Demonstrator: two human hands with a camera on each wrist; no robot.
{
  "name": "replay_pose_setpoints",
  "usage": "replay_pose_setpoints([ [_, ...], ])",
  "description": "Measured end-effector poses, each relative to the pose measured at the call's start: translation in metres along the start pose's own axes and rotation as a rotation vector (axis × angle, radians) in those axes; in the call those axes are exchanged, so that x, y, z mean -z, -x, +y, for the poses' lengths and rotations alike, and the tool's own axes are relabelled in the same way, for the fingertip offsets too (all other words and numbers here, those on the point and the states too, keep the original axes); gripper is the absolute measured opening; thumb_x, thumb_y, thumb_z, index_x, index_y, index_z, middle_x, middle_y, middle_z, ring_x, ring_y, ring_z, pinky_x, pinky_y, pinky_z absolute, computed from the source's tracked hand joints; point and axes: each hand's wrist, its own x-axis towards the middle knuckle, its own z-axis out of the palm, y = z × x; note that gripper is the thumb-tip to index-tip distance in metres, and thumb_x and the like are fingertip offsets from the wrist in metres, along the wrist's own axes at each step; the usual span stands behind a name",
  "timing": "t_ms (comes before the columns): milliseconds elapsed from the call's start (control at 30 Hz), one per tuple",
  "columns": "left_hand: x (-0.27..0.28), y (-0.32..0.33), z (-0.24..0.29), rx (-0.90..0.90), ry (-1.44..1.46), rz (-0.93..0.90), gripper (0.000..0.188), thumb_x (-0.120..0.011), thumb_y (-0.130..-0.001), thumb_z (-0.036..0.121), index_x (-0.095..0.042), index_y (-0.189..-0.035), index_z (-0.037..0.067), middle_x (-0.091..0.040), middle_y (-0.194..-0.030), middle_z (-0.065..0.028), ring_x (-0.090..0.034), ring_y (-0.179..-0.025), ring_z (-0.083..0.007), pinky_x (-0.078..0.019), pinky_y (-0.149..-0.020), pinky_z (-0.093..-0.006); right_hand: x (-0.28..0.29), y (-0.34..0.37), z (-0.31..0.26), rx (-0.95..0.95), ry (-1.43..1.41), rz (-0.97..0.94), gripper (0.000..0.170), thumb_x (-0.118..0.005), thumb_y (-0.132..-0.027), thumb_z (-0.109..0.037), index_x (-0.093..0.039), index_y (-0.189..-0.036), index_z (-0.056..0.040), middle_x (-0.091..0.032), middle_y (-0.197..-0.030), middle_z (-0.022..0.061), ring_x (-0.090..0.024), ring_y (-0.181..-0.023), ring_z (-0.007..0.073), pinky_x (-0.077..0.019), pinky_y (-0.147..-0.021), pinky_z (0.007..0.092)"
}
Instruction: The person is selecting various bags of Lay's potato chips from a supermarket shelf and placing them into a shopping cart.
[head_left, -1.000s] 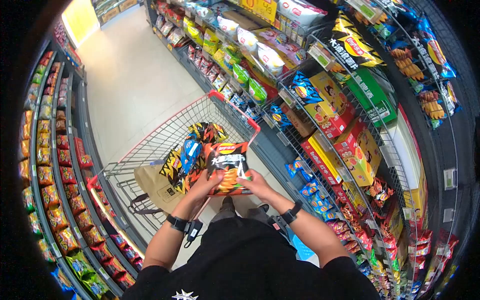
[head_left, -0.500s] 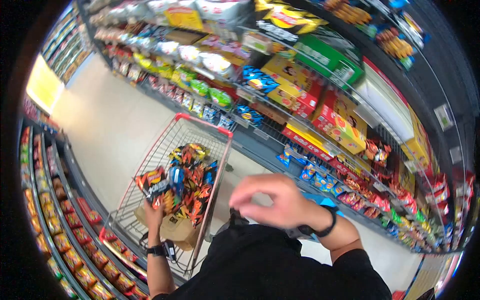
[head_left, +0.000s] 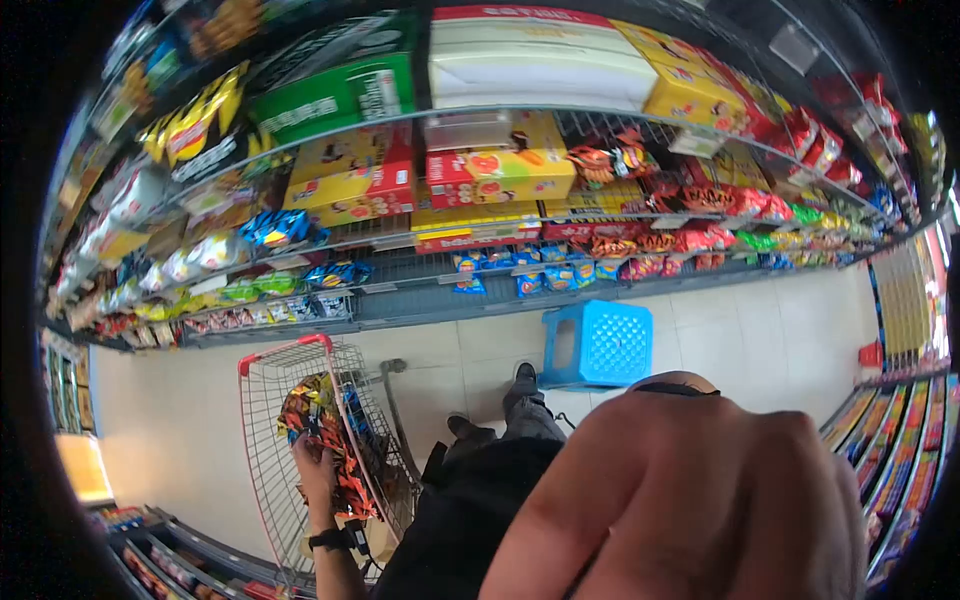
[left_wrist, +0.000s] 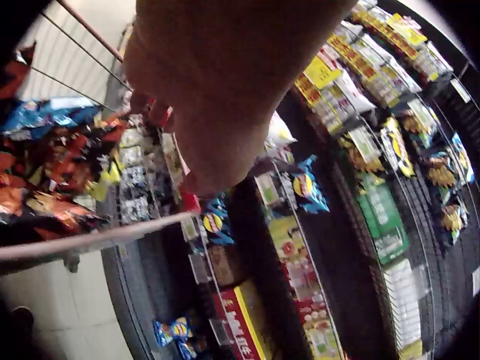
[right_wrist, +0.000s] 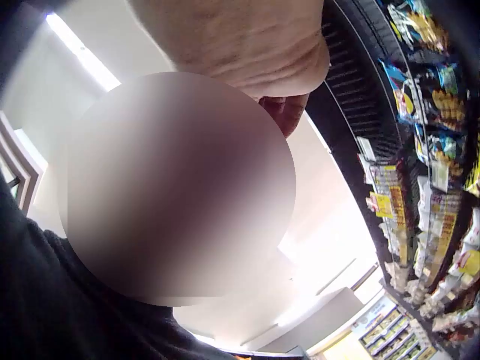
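Observation:
Several chip bags [head_left: 345,480] in orange, black and yellow wrappers lie heaped in the shopping cart [head_left: 262,440], one blue bag [left_wrist: 49,114] among them. My left hand [head_left: 316,472] reaches over the cart's side, its fingers right at the bags in the head view. The left wrist view shows this hand [left_wrist: 206,82] dark above the cart rim, fingers partly hidden; I cannot tell whether it holds a bag. My right hand [head_left: 700,510] is raised close before the head camera, knuckles bent and fingertips hidden. In the right wrist view, its bent fingers [right_wrist: 285,116] show beside a blurred round patch.
Shelves of snack bags and drink cartons [head_left: 500,175] run along the far side. A blue plastic stool [head_left: 615,345] stands on the tiled floor [head_left: 440,350], right of the person's feet. Another snack shelf [head_left: 905,440] lies at right.
Both hands held a black chip bag; the right let go, and the left carried it over the cart. The right hand rose toward the head. The view swung right, bringing the stool into sight.

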Motion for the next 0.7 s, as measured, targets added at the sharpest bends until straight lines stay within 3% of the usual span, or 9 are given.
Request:
replay_pose_setpoints([
  [133, -0.097, -0.08, 0.006, -0.201, 0.121, -0.215, 0.04, -0.063, -0.076, 0.002, -0.054, -0.116, 0.002, -0.055, -0.113, -0.0159, -0.053, -0.111, -0.0284, -0.0404, -0.098, -0.0355, 0.058, 0.002, -0.016, 0.033, 0.149, 0.147, 0.011, -0.052, -0.084, 0.003, -0.063, -0.081, 0.0054, -0.058, -0.072, 0.0134, -0.054, -0.061, 0.0205, -0.0405, -0.048, 0.0296],
  [167, -0.096, -0.074, 0.11, -0.334, 0.104, -0.247, 0.04, -0.063, -0.076, 0.0, -0.054, -0.115, 0.002, -0.056, -0.114, -0.0167, -0.054, -0.111, -0.0305, -0.0409, -0.098, -0.0364, 0.067, 0.006, -0.022, 0.053, 0.181, 0.178, 0.011, -0.053, -0.083, 0.003, -0.063, -0.08, 0.0053, -0.059, -0.073, 0.0142, -0.055, -0.063, 0.0213, -0.0415, -0.049, 0.03],
  [200, -0.103, -0.079, 0.162, -0.482, -0.002, -0.306, 0.041, -0.064, -0.076, 0.001, -0.054, -0.116, 0.002, -0.056, -0.116, -0.0178, -0.054, -0.112, -0.0331, -0.0415, -0.098, -0.0368, 0.072, 0.015, -0.034, 0.072, 0.213, 0.21, 0.011, -0.053, -0.082, 0.003, -0.063, -0.079, 0.0052, -0.06, -0.074, 0.0149, -0.057, -0.065, 0.022, -0.0426, -0.05, 0.0304],
  [233, -0.128, -0.087, 0.214, -0.377, 0.139, -0.427, 0.04, -0.064, -0.076, 0.002, -0.055, -0.115, 0.003, -0.057, -0.118, -0.0186, -0.054, -0.113, -0.0346, -0.0421, -0.098, -0.0377, 0.089, 0.014, -0.046, 0.088, 0.265, 0.229, 0.011, -0.053, -0.081, 0.004, -0.064, -0.078, 0.005, -0.061, -0.075, 0.0156, -0.059, -0.067, 0.0228, -0.0437, -0.052, 0.0308],
  [267, -0.14, -0.084, 0.265, -0.431, 0.088, -0.45, 0.036, -0.064, -0.077, 0.004, -0.057, -0.113, 0.003, -0.058, -0.118, -0.0175, -0.054, -0.113, -0.034, -0.0424, -0.098, -0.0379, 0.103, 0.014, -0.057, 0.104, 0.317, 0.249, 0.011, -0.053, -0.08, 0.004, -0.064, -0.077, 0.0049, -0.062, -0.077, 0.0163, -0.06, -0.069, 0.0236, -0.0448, -0.053, 0.0312],
  [400, -0.21, -0.111, 0.389, -0.706, 0.036, -0.536, 0.035, -0.065, -0.078, 0.008, -0.058, -0.112, 0.002, -0.058, -0.119, -0.0169, -0.054, -0.114, -0.0347, -0.0426, -0.099, -0.0381, 0.123, 0.045, -0.103, 0.128, 0.512, 0.331, 0.012, -0.054, -0.076, 0.005, -0.066, -0.073, 0.0044, -0.065, -0.082, 0.0192, -0.067, -0.077, 0.0266, -0.049, -0.058, 0.0329],
  [467, -0.238, -0.115, 0.449, -0.791, 0.092, -0.532, 0.036, -0.066, -0.079, 0.01, -0.058, -0.113, 0.002, -0.058, -0.12, -0.0169, -0.055, -0.114, -0.0344, -0.0428, -0.098, -0.0384, 0.157, 0.07, -0.082, -0.062, 0.596, 0.373, 0.011, -0.06, -0.088, -0.003, -0.067, -0.096, 0.0003, -0.066, -0.095, 0.0145, -0.065, -0.08, 0.0253, -0.051, -0.07, 0.0327],
  [533, -0.268, -0.125, 0.493, -0.806, 0.106, -0.571, 0.038, -0.067, -0.079, 0.011, -0.057, -0.114, 0.002, -0.058, -0.12, -0.0169, -0.055, -0.114, -0.0345, -0.0429, -0.098, -0.0383, 0.191, 0.107, -0.055, -0.381, 0.454, 0.466, 0.016, -0.059, -0.089, -0.003, -0.064, -0.104, -0.0006, -0.067, -0.096, 0.0094, -0.063, -0.081, 0.0156, -0.0504, -0.075, 0.0298],
  [700, -0.315, -0.136, 0.591, -0.857, -0.023, -0.586, 0.046, -0.07, -0.078, 0.018, -0.056, -0.119, 0.003, -0.058, -0.121, -0.0179, -0.055, -0.114, -0.0353, -0.0436, -0.098, -0.0387, 0.275, 0.187, 0.002, -0.463, 0.168, 0.878, 0.016, -0.059, -0.091, -0.008, -0.062, -0.107, -0.0036, -0.067, -0.095, 0.0052, -0.063, -0.079, 0.0094, -0.0501, -0.07, 0.0247],
])
